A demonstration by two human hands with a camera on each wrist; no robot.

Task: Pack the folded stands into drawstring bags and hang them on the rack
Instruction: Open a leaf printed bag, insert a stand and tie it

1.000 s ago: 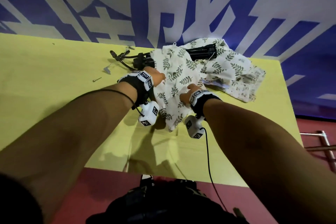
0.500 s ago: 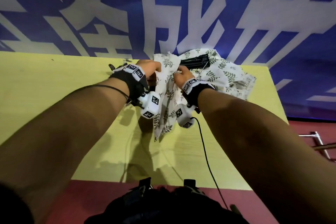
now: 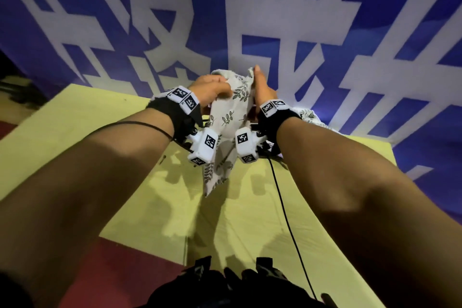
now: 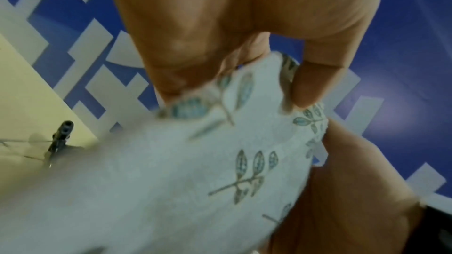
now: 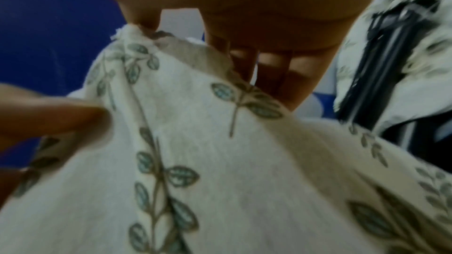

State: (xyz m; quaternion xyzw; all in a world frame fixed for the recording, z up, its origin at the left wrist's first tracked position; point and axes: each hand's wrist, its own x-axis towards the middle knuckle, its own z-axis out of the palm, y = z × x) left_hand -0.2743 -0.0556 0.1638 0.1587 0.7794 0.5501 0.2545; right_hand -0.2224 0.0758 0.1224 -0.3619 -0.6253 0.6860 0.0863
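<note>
A white drawstring bag printed with green leaves hangs in the air over the yellow table. My left hand pinches its upper edge on the left, thumb and fingers closed on the cloth. On the right my right hand grips the same top edge. The bag's lower end dangles between my wrists. A black folded stand lies on more leaf-print cloth behind the right hand. Another black stand part lies on the table to the left.
A blue banner with large white characters stands right behind the table's far edge. More leaf-print cloth lies at the table's back right. A black cable trails from my right wrist across the table. Red floor shows below the near edge.
Both hands have lifted the leaf-print bag up off the table and brought its top edge together, high in front of the banner. The head view has tilted upward.
</note>
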